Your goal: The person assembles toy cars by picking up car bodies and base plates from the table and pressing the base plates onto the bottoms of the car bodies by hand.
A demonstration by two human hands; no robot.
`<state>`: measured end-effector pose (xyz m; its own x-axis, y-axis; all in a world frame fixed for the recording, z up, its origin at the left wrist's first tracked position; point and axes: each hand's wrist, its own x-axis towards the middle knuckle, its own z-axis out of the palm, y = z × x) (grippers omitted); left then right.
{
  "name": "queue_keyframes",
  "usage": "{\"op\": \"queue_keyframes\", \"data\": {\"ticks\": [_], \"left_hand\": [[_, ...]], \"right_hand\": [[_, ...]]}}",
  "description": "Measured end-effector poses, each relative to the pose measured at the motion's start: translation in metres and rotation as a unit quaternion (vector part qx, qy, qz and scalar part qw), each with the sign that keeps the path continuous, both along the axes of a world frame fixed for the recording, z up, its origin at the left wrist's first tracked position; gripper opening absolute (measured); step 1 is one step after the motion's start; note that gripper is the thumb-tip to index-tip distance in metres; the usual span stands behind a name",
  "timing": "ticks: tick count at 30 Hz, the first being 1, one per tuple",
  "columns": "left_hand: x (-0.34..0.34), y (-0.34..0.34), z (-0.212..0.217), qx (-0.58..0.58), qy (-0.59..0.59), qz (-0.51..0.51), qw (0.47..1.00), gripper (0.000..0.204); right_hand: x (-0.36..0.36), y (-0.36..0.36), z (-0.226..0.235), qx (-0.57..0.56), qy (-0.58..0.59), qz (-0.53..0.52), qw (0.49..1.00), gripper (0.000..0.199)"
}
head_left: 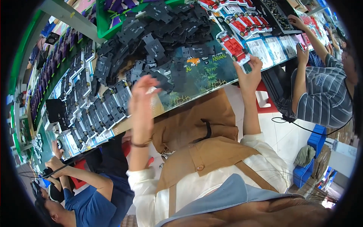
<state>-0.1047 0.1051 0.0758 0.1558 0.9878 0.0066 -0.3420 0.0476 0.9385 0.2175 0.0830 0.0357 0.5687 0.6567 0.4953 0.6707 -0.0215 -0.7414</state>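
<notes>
At the table's edge, my right hand (249, 73) pinches the near end of a toy car (232, 47) between thumb and fingers. The car lies upside down, with a red underside, a white body and dark wheels. My left hand (141, 102) is raised over the table's front edge, its fingers smeared by motion, so I cannot make out whether it holds anything. Just beyond it lie loose black plastic car base plates (162, 81), part of a large heap (155, 45).
Rows of white cars with black undersides (102, 113) stand at the left. More red-bottomed cars (245, 24) sit at the back right, near a black tray of small parts (278, 17). A green crate (102, 22) stands behind the heap. Co-workers sit on both sides (94, 200).
</notes>
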Motion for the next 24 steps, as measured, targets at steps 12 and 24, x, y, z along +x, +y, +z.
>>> {"op": "queue_keyframes", "data": {"ticks": [12,24], "left_hand": [[0.06,-0.053,-0.046,-0.186,-0.458,-0.024,0.869,0.059],[0.02,-0.067,-0.048,-0.205,-0.512,-0.01,0.834,0.055]], "right_hand": [[-0.119,-0.058,0.014,-0.063,0.03,0.352,0.933,0.056],[-0.03,0.069,-0.018,-0.104,-0.244,0.288,0.92,0.048]]}}
